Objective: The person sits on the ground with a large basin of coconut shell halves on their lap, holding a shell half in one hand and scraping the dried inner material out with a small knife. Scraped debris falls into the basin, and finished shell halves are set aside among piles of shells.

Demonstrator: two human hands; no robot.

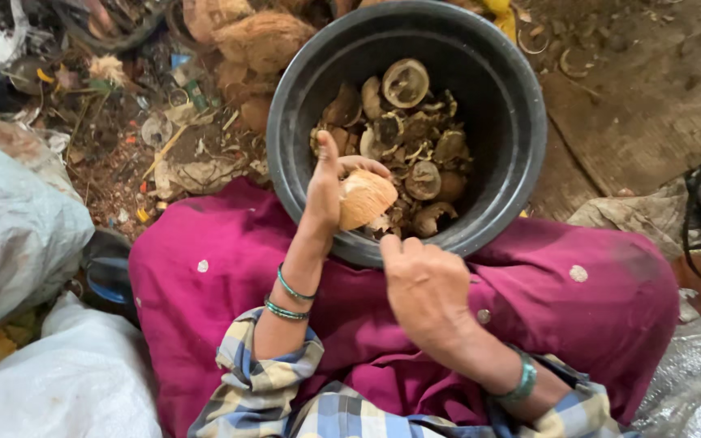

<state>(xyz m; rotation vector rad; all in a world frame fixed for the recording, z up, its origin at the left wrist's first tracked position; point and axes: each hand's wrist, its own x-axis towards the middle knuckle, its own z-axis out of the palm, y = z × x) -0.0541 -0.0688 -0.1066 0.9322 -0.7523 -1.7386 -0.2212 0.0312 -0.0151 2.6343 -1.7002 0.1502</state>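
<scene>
left hand [326,191] fingers hold husk [364,198] over tub [521,122] rim | shells [415,146] just beyond fingers | husk long axis slants up-left | right hand [425,288] fingers curled, grip unclear

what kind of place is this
Likely an informal coconut-processing spot on bare ground, outdoors or in a shed. The left hand holds a coconut piece over a black tub of shell bits; husked coconuts, littered dirt and sacks lie around.
</scene>
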